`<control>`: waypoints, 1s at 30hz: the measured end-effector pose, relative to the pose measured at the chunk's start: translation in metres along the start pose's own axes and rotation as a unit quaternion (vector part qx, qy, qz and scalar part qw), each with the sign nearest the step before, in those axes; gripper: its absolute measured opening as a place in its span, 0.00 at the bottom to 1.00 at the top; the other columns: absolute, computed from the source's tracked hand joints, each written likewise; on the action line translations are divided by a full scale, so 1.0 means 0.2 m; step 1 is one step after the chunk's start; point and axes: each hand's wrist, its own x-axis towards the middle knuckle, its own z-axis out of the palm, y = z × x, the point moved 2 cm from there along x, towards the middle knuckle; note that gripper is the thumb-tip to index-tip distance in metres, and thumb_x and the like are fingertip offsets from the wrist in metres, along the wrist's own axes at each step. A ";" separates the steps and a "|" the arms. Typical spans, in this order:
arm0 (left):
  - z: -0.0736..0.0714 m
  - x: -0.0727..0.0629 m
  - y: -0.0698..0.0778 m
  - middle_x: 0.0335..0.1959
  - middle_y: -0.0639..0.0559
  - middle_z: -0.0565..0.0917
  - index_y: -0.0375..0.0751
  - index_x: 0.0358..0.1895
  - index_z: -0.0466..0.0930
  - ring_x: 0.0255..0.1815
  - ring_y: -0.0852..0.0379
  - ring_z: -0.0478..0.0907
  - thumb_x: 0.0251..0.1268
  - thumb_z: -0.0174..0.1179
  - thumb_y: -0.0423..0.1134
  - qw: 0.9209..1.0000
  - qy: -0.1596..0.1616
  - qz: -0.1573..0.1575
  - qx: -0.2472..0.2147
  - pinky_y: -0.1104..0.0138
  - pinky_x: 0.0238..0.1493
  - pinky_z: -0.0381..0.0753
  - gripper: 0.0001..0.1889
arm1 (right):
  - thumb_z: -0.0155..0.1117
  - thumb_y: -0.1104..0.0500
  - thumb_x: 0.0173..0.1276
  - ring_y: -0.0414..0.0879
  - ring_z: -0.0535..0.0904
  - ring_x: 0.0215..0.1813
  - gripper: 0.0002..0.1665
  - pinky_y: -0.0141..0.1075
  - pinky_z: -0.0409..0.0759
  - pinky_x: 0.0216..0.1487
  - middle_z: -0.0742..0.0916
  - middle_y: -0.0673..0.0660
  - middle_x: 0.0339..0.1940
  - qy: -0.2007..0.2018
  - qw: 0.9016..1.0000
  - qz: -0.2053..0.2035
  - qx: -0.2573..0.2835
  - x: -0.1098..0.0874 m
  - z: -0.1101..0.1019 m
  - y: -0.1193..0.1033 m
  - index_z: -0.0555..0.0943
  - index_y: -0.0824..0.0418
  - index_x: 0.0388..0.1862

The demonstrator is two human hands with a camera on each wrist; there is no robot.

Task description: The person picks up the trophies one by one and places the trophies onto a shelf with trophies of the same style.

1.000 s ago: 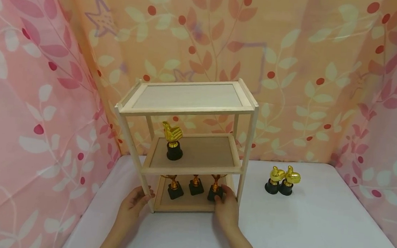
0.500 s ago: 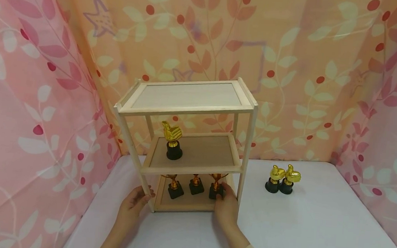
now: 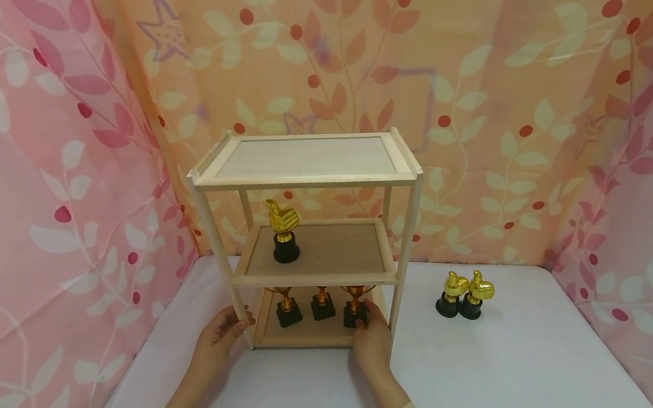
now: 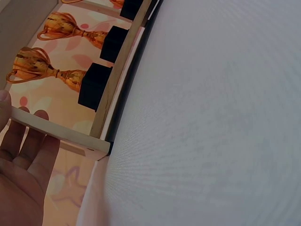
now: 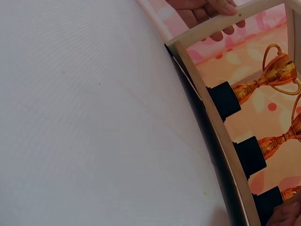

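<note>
A light wooden three-tier shelf rack (image 3: 305, 185) stands on the table. My left hand (image 3: 220, 336) grips its front left post; in the left wrist view the fingers curl round the post (image 4: 56, 130). On the bottom tier several golden trophy cups stand side by side: a left cup (image 3: 289, 315), a middle cup (image 3: 323, 307) and a right cup (image 3: 354, 313). My right hand (image 3: 374, 345) pinches the black base of the right cup, also partly visible in the right wrist view (image 5: 268, 205). The middle tier hides the cups' tops in the head view.
A gold thumbs-up trophy (image 3: 285, 249) stands at the left of the middle tier (image 3: 339, 254). Two more thumbs-up trophies (image 3: 472, 305) stand close together on the white table (image 3: 509, 375), right of the rack. Patterned curtains (image 3: 474, 113) hang behind and at both sides.
The right cup has shifted slightly to the right and back with my right hand on its base. My left hand stays on the post.
</note>
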 end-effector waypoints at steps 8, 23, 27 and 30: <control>0.00 0.00 -0.01 0.52 0.44 0.86 0.32 0.64 0.74 0.55 0.59 0.85 0.77 0.59 0.38 1.000 -0.001 -0.002 -0.006 0.75 0.57 0.80 0.19 | 0.59 0.68 0.73 0.62 0.70 0.74 0.29 0.59 0.72 0.71 0.79 0.66 0.71 -0.005 1.000 -0.006 0.025 -0.01 -0.01 0.01 0.72 0.65 0.72; 0.00 0.00 -0.01 0.52 0.42 0.86 0.35 0.62 0.76 0.54 0.58 0.85 0.77 0.59 0.37 1.000 -0.005 0.011 -0.012 0.74 0.57 0.81 0.17 | 0.63 0.63 0.74 0.42 0.76 0.28 0.29 0.35 0.79 0.33 0.76 0.61 0.74 -0.035 0.997 -0.016 0.062 -0.11 -0.16 -0.06 0.72 0.60 0.73; 0.00 0.01 -0.02 0.54 0.36 0.85 0.29 0.64 0.74 0.54 0.59 0.85 0.77 0.58 0.36 1.000 -0.012 0.018 -0.012 0.74 0.56 0.81 0.19 | 0.64 0.63 0.74 0.37 0.64 0.14 0.29 0.31 0.71 0.17 0.76 0.65 0.73 -0.063 0.994 -0.016 0.089 -0.14 -0.21 -0.08 0.72 0.60 0.73; 0.00 0.01 -0.03 0.55 0.32 0.83 0.27 0.64 0.73 0.54 0.59 0.85 0.78 0.57 0.34 0.999 -0.017 0.028 -0.019 0.74 0.57 0.81 0.19 | 0.65 0.61 0.74 0.38 0.69 0.15 0.29 0.31 0.73 0.19 0.75 0.65 0.74 -0.081 0.992 -0.014 0.101 -0.15 -0.25 -0.09 0.73 0.57 0.72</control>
